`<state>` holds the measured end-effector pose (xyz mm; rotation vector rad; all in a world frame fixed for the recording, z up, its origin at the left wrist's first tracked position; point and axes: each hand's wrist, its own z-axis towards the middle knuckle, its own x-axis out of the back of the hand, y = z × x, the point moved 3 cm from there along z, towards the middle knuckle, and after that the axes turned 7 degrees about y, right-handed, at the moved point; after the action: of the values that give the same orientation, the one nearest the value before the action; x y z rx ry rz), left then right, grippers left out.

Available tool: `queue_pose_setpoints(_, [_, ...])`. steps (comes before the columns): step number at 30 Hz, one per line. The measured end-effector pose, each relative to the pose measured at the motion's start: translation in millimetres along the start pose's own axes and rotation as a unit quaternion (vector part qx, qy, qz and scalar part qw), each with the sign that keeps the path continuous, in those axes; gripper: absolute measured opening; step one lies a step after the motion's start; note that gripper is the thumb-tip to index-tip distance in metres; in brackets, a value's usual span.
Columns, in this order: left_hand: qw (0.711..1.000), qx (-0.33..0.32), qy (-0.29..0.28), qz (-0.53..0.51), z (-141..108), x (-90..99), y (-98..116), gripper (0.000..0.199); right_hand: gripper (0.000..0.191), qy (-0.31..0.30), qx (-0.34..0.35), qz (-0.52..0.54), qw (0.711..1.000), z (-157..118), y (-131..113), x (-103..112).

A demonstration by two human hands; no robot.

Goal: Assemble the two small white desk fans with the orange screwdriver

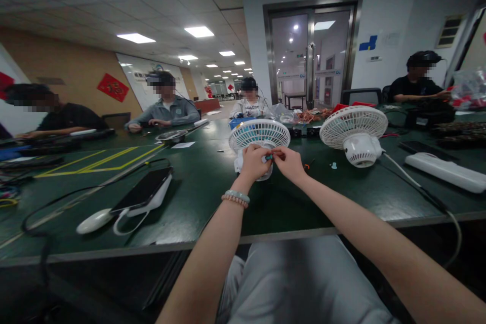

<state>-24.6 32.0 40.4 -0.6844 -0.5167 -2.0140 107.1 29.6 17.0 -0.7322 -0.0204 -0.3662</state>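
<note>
A white desk fan (281, 134) with a round grille stands in front of me, its back and motor housing towards me. My left hand (252, 163) is closed in front of the housing, with a small teal part (269, 157) between its fingers. My right hand (289, 163) is in a pinch, its fingertips meeting the teal part's right end. What lies between the right fingertips is too small to make out. Both hands hide much of the motor housing. On the table to the right lies a small light-blue plastic piece (333, 165), near a tiny orange-and-black item (308, 165).
A second white fan (362, 158) stands at the right, its cord (410, 177) hanging over the table edge. Nearby is a long white case (450, 169). At the left a phone (142, 191) rests on a white stand beside a mouse-like white object (94, 221). Several people sit around the table.
</note>
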Motion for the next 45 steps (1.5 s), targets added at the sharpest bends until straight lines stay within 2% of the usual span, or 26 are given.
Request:
queue_pose_setpoints(9, [1.0,0.0,-0.006,-0.002,0,-0.1,-1,0.023,0.023,-0.032,0.043,-0.029,0.998,1,3,-3])
queue_pose_setpoints(11, [1.0,0.001,-0.003,-0.004,0,0.2,-1,0.023,0.026,-0.049,0.058,-0.066,0.995,2,1,-1])
queue_pose_setpoints(14, [1.0,0.001,-0.002,-0.007,0,1.1,0,0.023,0.032,-0.068,0.086,-0.179,0.978,4,-9,8])
queue_pose_setpoints(16, [1.0,-0.002,-0.004,-0.008,0,1.9,2,0.023,0.032,-0.082,0.096,-0.267,0.955,5,-16,18])
queue_pose_setpoints(18, [1.0,0.001,-0.007,-0.006,0,2.7,3,0.022,0.029,-0.122,0.097,-0.343,0.926,5,-21,29])
queue_pose_setpoints(21, [1.0,0.009,-0.009,-0.002,-1,3.2,4,0.022,0.029,-0.246,0.139,-0.389,0.877,-7,-19,42])
queue_pose_setpoints(23, [1.0,0.011,-0.01,-0.003,-1,2.9,4,0.022,0.028,-0.33,0.184,-0.413,0.828,-21,-14,49])
queue_pose_setpoints(25, [1.0,0.009,-0.007,-0.006,0,2.4,4,0.022,0.027,-0.365,0.216,-0.444,0.79,-34,-10,55])
queue_pose_setpoints(27, [1.0,0.006,-0.003,-0.006,0,1.8,4,0.021,0.028,-0.365,0.239,-0.463,0.771,-41,-7,59])
queue_pose_setpoints(31, [1.0,0.004,0.0,-0.006,0,1.1,3,0.022,0.027,-0.354,0.265,-0.479,0.758,-43,-5,61])
queue_pose_setpoints(34, [1.0,0.001,0.003,-0.008,0,2.1,3,0.021,0.021,-0.353,0.245,-0.497,0.754,-41,0,59])
queue_pose_setpoints(39, [1.0,0.003,-0.005,-0.001,1,2.7,2,0.022,0.025,-0.351,0.216,-0.489,0.769,-44,8,59])
queue_pose_setpoints(45, [1.0,0.001,-0.001,-0.004,0,2.1,3,0.021,0.027,-0.353,0.235,-0.467,0.776,-44,11,59])
